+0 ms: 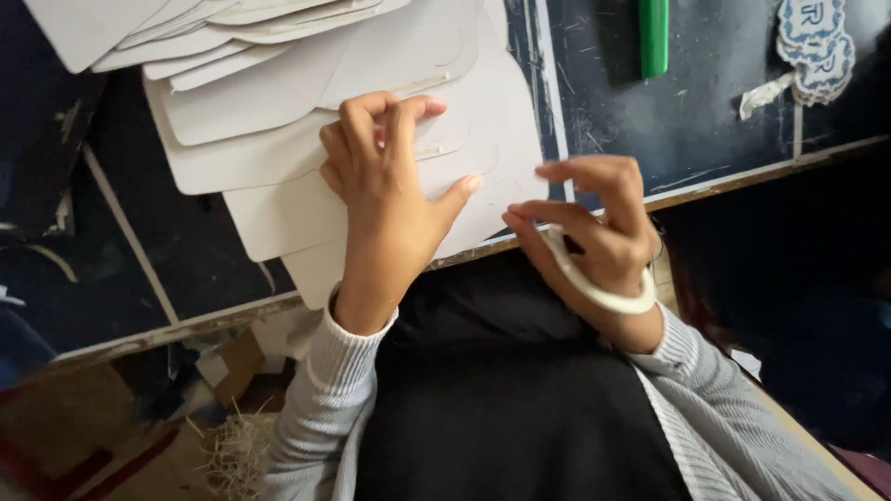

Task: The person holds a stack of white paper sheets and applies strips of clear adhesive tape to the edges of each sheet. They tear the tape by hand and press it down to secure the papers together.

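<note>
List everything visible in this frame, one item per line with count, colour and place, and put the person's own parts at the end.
Card cut-outs: a fanned stack, too overlapped to count, white, upper left on the table.
Table: one, dark blue with a pale scuffed edge, across the top.
Stick-shaped object: one, green, top centre-right on the table.
Paper labels: a small pile, white and blue, top right.
Tape ring: one, white, looped around the right hand.
Straw-like shreds: a clump, pale, on the floor at lower left.
Left hand: pressing on the card cut-outs.
Right hand: at the table's edge, fingertips near the cards.
Sleeves: two, grey ribbed.
</note>
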